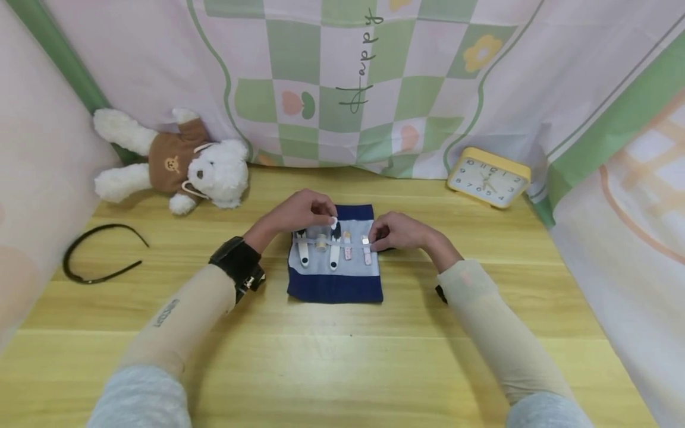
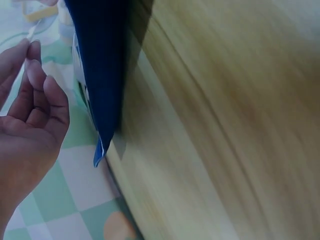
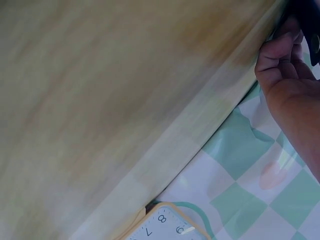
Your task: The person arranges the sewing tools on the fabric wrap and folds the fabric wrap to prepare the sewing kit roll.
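Note:
A navy fabric pouch (image 1: pixel 334 288) with a pale grey lining is spread out on the table. Under its elastic band sit a white-handled tool (image 1: pixel 303 249) with a dark tip, a small spool (image 1: pixel 321 242), a second white-handled tool (image 1: pixel 334 252), and two slim pinkish pieces (image 1: pixel 348 246). Over the pouch's upper part, my left hand (image 1: pixel 308 211) pinches a small white piece (image 1: pixel 334 222) between thumb and fingertips; its kind is hidden. At the right edge, my right hand (image 1: pixel 398 230) grips the pouch's side with curled fingers, beside the dark fabric (image 3: pixel 307 25) in the right wrist view.
A white plush bear (image 1: pixel 173 163) in a brown top lies at the back left. In front of it is a black headband (image 1: pixel 101 279). A yellow clock (image 1: pixel 488 178) stands at the back right, before a checked curtain (image 1: pixel 342 77). Everything rests on a wooden table (image 1: pixel 342 362).

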A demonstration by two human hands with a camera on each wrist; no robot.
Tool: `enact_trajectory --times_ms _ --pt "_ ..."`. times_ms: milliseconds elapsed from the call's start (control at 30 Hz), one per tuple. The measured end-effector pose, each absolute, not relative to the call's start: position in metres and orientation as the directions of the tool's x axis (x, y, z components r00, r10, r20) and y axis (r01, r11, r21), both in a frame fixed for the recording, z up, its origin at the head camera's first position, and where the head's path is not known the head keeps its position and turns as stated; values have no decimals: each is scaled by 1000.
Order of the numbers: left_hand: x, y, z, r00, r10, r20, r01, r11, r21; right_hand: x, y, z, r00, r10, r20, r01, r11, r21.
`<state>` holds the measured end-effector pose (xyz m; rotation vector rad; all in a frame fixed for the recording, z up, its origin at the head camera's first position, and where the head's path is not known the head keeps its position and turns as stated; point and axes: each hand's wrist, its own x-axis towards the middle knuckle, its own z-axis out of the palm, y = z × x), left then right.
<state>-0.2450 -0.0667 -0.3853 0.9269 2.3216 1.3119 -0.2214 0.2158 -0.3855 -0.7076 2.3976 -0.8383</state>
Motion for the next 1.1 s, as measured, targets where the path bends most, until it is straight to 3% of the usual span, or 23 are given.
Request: enact_trajectory --times_ms 833,1100 --pt "-248 -29 -391 -739 670 -78 364 494 790 -223 215 -388 -728 -633 -264 -325 657 -681" --pt "-249 -21 -393 -708 698 -109 382 508 772 -223 216 -388 -737 -609 -291 -287 673 -682"
